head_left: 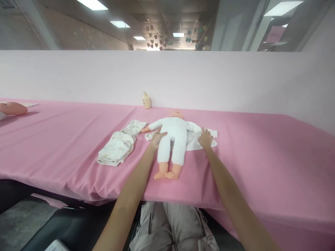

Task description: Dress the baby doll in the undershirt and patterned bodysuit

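A baby doll [173, 134] with a white cloth body lies on its back, its bare feet towards me and its head at the far side. My left hand [157, 138] rests against the doll's hip with thumb and fingers apart. Partly under the doll, a white baby garment [194, 142] spreads out to the right. On this cloth is my right hand [206, 138], its fingers bent over the fabric near the sleeve. The doll's arm on that side is covered by white cloth. Some patterned fabric shows beside my left hand.
Folded patterned baby clothes [116, 148] lie left of the doll on the pink tablecloth [248, 167]. A cream pump bottle [146, 100] stands at the back by the white wall [104, 76]. Another doll's limb [15, 108] shows at far left. Below is a black chair [70, 226].
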A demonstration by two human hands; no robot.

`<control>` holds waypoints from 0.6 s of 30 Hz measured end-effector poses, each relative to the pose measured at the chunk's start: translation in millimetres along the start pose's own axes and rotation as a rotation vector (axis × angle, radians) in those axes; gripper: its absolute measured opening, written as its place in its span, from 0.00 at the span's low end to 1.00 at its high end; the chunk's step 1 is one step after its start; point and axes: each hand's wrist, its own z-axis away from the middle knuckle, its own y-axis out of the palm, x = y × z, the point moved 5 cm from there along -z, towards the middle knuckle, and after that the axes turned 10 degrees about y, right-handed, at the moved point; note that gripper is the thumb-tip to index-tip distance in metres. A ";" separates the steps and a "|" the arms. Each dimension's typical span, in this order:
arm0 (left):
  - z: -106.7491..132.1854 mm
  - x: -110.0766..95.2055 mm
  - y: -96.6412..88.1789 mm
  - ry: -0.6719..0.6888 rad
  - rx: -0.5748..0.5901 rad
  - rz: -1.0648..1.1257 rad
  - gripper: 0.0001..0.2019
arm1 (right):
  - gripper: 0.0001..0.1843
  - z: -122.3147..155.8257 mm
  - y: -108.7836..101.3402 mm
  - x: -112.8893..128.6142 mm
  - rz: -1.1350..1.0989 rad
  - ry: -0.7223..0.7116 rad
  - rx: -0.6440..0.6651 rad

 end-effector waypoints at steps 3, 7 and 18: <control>-0.8 -10.2 -7.9 0.007 0.017 0.005 0.30 | 0.34 -3.4 1.3 -4.9 0.000 0.009 0.021; -3.0 -21.0 -18.5 0.070 0.028 -0.056 0.24 | 0.31 -10.5 -0.6 -17.4 -0.020 0.052 0.033; -6.1 -18.5 -23.0 0.172 0.100 -0.037 0.23 | 0.22 11.5 -29.5 23.1 -0.381 -0.231 -0.110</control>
